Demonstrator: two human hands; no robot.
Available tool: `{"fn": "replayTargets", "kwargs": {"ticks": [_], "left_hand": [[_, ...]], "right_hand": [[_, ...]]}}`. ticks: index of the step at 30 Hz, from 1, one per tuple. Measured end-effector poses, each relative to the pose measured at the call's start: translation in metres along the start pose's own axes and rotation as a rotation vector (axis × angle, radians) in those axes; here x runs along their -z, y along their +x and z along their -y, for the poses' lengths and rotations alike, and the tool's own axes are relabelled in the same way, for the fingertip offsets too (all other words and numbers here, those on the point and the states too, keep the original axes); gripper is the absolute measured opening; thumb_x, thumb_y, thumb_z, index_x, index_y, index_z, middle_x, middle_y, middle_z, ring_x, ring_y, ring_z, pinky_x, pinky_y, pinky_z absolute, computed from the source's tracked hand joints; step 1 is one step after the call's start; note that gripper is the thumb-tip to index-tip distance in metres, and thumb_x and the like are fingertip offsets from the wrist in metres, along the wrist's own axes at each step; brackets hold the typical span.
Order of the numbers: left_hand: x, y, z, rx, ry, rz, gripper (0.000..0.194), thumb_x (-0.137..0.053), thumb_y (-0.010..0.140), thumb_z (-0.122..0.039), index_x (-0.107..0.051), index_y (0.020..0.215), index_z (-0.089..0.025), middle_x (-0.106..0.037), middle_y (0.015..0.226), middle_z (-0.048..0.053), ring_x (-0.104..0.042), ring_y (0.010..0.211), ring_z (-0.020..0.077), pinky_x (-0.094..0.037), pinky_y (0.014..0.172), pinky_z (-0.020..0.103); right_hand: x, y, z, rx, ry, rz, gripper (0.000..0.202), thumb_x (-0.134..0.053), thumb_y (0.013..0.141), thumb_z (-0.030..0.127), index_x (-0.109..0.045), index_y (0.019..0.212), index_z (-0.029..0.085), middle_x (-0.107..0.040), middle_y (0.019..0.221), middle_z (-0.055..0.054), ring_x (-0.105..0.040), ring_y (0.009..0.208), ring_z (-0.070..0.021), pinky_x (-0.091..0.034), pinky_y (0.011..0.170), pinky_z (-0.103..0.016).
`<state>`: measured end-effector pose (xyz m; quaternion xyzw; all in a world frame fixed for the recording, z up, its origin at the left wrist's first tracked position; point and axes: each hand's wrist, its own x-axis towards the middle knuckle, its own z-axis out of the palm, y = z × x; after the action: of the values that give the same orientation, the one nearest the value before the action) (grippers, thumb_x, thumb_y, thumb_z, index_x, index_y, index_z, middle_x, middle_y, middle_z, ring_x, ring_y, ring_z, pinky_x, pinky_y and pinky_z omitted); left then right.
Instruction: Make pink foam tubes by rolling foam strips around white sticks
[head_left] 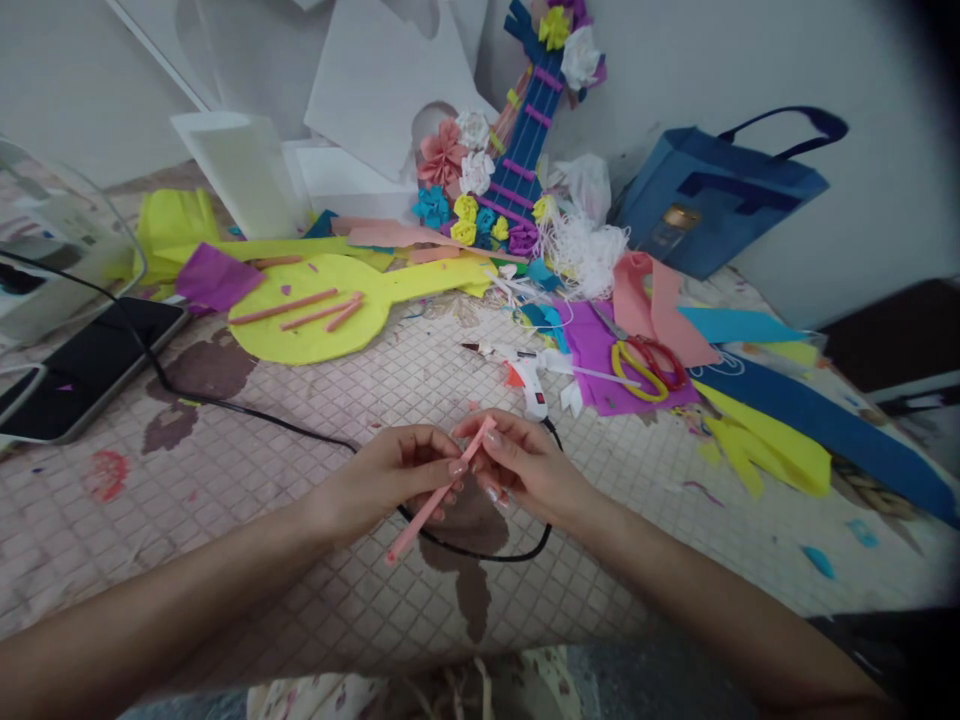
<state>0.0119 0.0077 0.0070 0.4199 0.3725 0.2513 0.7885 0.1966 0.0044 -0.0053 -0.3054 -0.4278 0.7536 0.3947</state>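
Observation:
Between my hands is a thin pink paper strip (420,522), rolled or folded lengthwise and slanting down to the left. My left hand (409,468) pinches it around the middle with thumb and fingers. At the strip's upper end, my right hand (517,455) grips it between thumb and fingers. Just beyond my hands lies a white hot glue gun (531,380), its nozzle pointing left. Farther left, several similar pink sticks (283,306) rest on a yellow guitar-shaped cutout (322,340).
Scissors (649,365) lie on purple paper (600,390) at the right. A decorated blue paper guitar (525,140) leans at the back beside a blue bag (712,200). A black cable (262,415) crosses the table beneath my hands. A phone (94,370) lies left.

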Motion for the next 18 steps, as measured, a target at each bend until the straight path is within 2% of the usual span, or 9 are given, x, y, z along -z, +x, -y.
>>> {"fn": "replayTargets", "kwargs": {"ticks": [4,8,11,18], "left_hand": [[-0.0003,-0.0009,-0.001,0.024,0.008,-0.019,0.019,-0.069,0.075,-0.031,-0.061,0.079,-0.014,-0.06,0.067,-0.001,-0.055,0.057,0.0086,-0.05,0.054,0.021],[-0.0002,-0.0012,-0.0013,0.044,0.005,-0.017,0.021,-0.068,0.076,-0.032,-0.061,0.083,-0.014,-0.061,0.072,-0.001,-0.057,0.06,0.0089,-0.052,0.057,0.022],[-0.0006,-0.0013,-0.0011,0.063,0.005,-0.036,0.023,-0.067,0.077,-0.035,-0.061,0.087,-0.015,-0.063,0.075,0.0,-0.059,0.064,0.0097,-0.054,0.059,0.023],[-0.0011,-0.0022,-0.0007,0.05,-0.069,-0.033,0.021,-0.067,0.078,-0.032,-0.06,0.086,-0.013,-0.064,0.076,0.0,-0.062,0.063,0.0083,-0.054,0.06,0.021]], "right_hand": [[0.0025,0.0012,0.0004,-0.001,0.066,0.028,0.025,-0.052,0.089,0.037,-0.064,0.096,0.016,-0.057,0.064,0.003,-0.05,0.044,-0.0035,-0.042,0.037,-0.013],[0.003,0.0013,-0.0004,0.006,0.053,0.019,0.016,-0.059,0.086,0.03,-0.064,0.092,0.017,-0.059,0.069,0.003,-0.052,0.047,-0.0035,-0.043,0.039,-0.012],[0.0019,0.0007,-0.0005,0.021,0.0,0.019,0.012,-0.061,0.084,0.028,-0.065,0.09,0.018,-0.059,0.066,0.003,-0.051,0.046,-0.0031,-0.043,0.04,-0.012],[0.0035,-0.0002,-0.0001,0.026,0.032,0.026,0.014,-0.061,0.084,0.025,-0.064,0.096,0.019,-0.059,0.072,0.003,-0.053,0.049,-0.0039,-0.045,0.041,-0.013]]}}
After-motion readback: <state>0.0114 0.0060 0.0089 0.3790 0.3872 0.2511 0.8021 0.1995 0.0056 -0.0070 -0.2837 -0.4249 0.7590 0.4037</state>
